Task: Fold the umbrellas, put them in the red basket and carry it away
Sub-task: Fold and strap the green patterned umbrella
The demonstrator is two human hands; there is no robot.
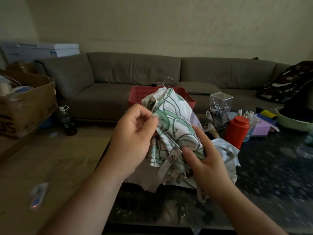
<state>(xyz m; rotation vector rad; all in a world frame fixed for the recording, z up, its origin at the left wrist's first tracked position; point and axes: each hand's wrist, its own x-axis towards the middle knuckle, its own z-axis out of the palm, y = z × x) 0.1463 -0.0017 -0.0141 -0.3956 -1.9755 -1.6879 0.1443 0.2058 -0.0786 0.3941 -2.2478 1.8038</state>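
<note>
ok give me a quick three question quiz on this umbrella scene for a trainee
1. True or false: the floral umbrella is already inside the red basket.
2. Which hand pinches a fold of fabric near the top of the umbrella: A) left hand B) right hand?
3. Fill in: the closing strap with the snap hangs ____ (fastened / loose).

Key
1. False: both hands hold it in front of the basket.
2. A
3. loose
</note>
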